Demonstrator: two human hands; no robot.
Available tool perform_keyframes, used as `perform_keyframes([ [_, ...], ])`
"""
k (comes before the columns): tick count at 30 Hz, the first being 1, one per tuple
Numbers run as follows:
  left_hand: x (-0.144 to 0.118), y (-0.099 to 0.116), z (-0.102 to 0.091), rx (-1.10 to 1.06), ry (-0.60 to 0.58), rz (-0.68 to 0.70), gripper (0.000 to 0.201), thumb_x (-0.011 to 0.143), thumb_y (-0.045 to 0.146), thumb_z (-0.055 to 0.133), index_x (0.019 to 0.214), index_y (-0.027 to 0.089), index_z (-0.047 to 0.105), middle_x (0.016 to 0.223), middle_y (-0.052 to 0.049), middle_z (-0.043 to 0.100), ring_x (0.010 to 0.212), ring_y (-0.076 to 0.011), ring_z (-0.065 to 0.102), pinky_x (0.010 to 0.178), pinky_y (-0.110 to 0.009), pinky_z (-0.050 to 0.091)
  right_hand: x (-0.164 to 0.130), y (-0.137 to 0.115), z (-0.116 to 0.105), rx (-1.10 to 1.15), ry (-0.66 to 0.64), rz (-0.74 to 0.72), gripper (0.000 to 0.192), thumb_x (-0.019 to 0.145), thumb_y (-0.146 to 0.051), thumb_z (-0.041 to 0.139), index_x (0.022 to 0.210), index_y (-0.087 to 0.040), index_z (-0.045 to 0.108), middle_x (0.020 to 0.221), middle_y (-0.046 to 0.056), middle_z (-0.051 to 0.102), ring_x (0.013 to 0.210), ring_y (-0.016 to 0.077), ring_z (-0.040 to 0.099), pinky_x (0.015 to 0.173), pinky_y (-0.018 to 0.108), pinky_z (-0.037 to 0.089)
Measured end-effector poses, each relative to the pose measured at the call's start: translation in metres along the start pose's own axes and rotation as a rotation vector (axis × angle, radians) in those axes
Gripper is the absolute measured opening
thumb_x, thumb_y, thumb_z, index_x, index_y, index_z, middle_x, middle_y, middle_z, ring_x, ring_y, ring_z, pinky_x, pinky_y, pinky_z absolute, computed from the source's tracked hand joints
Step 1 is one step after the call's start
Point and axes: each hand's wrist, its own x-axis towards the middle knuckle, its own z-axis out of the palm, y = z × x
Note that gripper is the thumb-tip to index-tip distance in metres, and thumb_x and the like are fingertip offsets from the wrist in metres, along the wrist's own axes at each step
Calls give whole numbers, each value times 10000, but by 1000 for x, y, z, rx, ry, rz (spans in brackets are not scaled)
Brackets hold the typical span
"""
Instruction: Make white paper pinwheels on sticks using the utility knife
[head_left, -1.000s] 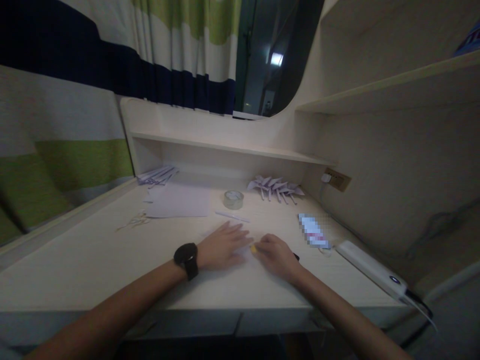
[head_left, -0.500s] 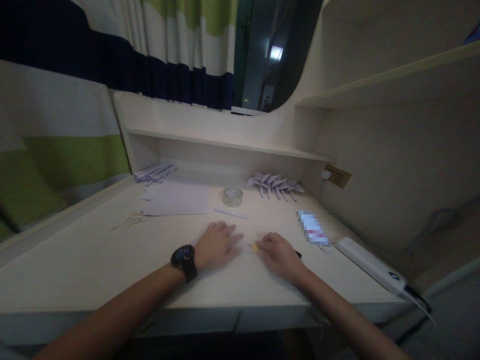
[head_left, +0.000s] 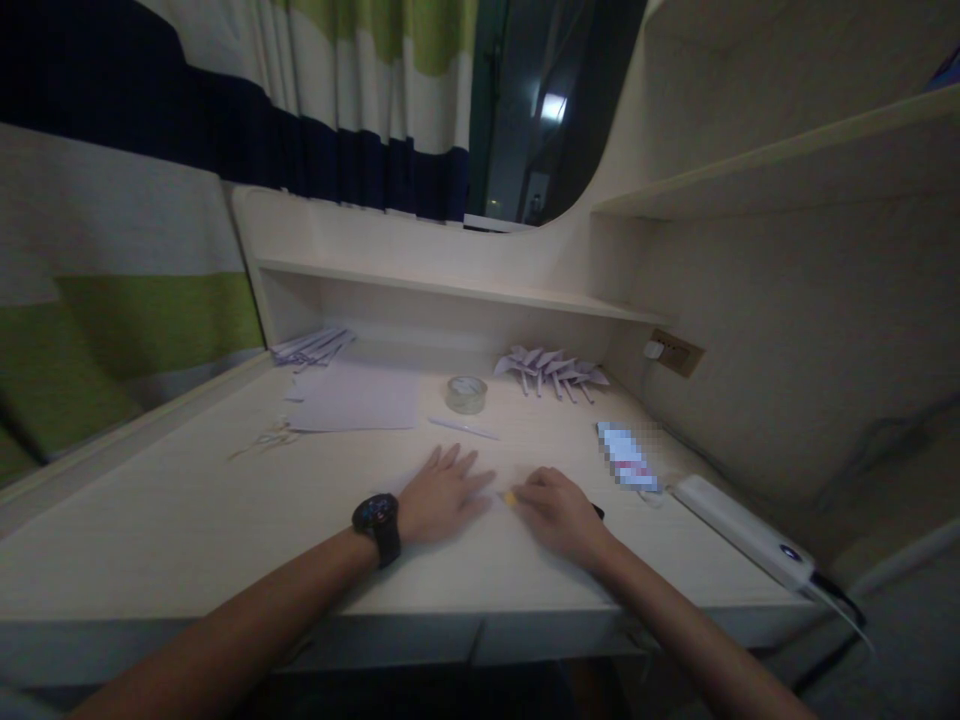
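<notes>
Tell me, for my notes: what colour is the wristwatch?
Black wristwatch on the left wrist; head view.

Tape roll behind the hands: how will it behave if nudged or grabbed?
The tape roll lies flat on the desk, so it will probably slide rather than roll. It looks small and hollow, so likely light. Its clear, glossy side may be slippery in a pinch; gripping through the core seems safer.

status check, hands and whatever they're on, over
Left hand flat on desk. Right hand pinching small yellow item. Pen, tape roll beyond, apart.
</notes>
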Motion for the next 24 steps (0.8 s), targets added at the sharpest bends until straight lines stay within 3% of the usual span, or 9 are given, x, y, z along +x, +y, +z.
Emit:
perform_keyframes([
  [6,-2,2,2,-15,-12,-53,564,902,602,275,1386,340,400,1483,-77,329,1359,-406,199,1047,-613,150,-3,-1,-3,19,-6,-2,188,858,-234,549,975,-218,696,862,57,594,809,174,537,726,301,419],
  [24,-3,5,3,-42,-12,-98,604,873,649,279,1399,365,369,1499,-49,297,1374,-422,123,1042,-647,67,-2,-4,-4,66,4,-79,187,852,-253,562,979,-199,688,891,75,604,829,183,550,736,302,442],
])
